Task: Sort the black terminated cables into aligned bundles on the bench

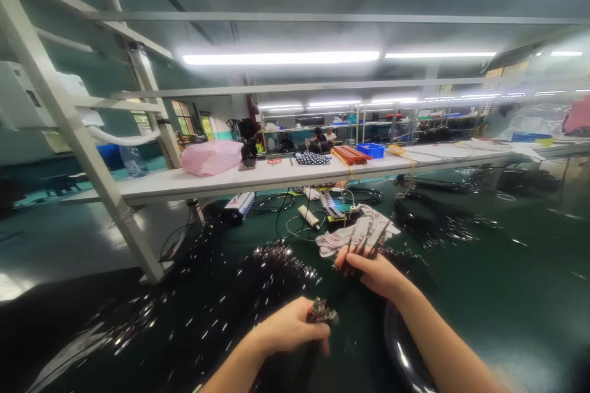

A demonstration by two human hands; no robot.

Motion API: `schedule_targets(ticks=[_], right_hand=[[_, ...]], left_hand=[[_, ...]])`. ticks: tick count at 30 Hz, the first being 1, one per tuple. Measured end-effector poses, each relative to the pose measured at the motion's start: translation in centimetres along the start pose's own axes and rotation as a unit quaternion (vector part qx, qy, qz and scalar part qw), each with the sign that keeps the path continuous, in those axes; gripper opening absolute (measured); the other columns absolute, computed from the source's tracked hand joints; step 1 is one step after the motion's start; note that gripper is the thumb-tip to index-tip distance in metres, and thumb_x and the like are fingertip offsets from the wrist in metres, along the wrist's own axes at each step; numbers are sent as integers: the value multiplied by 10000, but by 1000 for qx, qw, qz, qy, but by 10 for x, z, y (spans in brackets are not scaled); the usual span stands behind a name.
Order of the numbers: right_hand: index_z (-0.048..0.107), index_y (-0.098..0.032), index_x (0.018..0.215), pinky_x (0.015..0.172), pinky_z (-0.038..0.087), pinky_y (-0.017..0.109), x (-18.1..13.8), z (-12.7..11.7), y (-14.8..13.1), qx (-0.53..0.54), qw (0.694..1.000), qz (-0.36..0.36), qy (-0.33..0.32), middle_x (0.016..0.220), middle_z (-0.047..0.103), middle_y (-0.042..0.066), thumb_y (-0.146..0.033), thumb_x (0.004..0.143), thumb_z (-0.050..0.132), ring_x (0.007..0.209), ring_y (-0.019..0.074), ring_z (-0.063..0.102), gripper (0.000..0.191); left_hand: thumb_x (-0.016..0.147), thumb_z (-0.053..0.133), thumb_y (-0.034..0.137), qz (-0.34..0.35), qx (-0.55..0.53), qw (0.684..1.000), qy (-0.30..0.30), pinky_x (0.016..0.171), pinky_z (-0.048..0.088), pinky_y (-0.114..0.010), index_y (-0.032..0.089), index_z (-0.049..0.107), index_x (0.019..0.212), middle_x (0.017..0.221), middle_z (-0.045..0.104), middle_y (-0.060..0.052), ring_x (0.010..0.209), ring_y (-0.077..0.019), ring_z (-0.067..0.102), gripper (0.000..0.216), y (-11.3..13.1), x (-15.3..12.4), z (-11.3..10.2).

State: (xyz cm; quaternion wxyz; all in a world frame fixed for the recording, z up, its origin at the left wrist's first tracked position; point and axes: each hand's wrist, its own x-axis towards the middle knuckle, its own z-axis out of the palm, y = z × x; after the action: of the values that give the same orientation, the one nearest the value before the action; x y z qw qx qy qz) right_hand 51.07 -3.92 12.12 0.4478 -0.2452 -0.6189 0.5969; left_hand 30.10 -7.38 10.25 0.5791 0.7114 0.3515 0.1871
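Observation:
My left hand is closed around a bundle of cable ends with shiny metal tips poking out past the thumb. Farther forward and to the right, my right hand pinches a few thin dark cables, their ends pointing up and fanned apart. White work gloves lie on the green table just behind the right hand. A pile of black cables with glinting tips spreads to the left of both hands. Below my right forearm sits a dark, glossy rounded object. Motion blurs some cable tips.
A white shelf runs across the back, carrying a pink bag, a blue bin and orange-red pieces. A white tube and more black cables lie on the table. A metal post stands left.

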Motion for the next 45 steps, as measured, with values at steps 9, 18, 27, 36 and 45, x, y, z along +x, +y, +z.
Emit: schedule_targets(ticks=[9, 18, 27, 36, 45], right_hand=[[642, -200, 894, 804, 437, 325, 23, 23, 10, -37, 998, -32, 32, 1153, 540, 59, -376, 755, 568, 999, 212, 511, 236], [500, -282, 1156, 844, 448, 391, 36, 5, -14, 3, 993, -85, 79, 1118, 580, 39, -338, 751, 569, 1018, 215, 538, 414], [639, -164, 972, 879, 400, 426, 48, -23, -64, -284, 956, -46, 64, 954, 663, 78, -435, 820, 445, 935, 221, 578, 367], [506, -288, 1180, 966, 319, 385, 37, -21, -73, -343, 937, -51, -49, 1241, 514, 2, -443, 825, 437, 1139, 205, 449, 394], [576, -249, 1109, 946, 333, 361, 45, -11, -61, -343, 936, 2, -80, 1178, 564, 19, -435, 806, 455, 1106, 213, 476, 375]], left_hand=[[678, 583, 215, 166, -24, 972, 165, 719, 401, -267, 106, 619, 776, 751, 611, -27, 735, -163, 531, 151, 24, 46, -5], [710, 568, 359, 55, -120, 986, 104, 308, 146, -188, 102, 587, 770, 495, 529, 19, 293, -26, 264, 265, 17, 49, 3], [717, 564, 387, 76, -143, 985, 59, 284, 108, -200, 97, 590, 816, 608, 597, -18, 283, -10, 228, 307, 34, 64, 12], [700, 571, 436, 41, -127, 991, -3, 292, 112, -180, 105, 587, 869, 631, 604, -23, 295, -5, 235, 371, 37, 80, 17], [736, 538, 434, 70, -141, 986, 55, 277, 140, -174, 99, 573, 864, 586, 583, -22, 283, -9, 246, 360, 38, 84, 15]])
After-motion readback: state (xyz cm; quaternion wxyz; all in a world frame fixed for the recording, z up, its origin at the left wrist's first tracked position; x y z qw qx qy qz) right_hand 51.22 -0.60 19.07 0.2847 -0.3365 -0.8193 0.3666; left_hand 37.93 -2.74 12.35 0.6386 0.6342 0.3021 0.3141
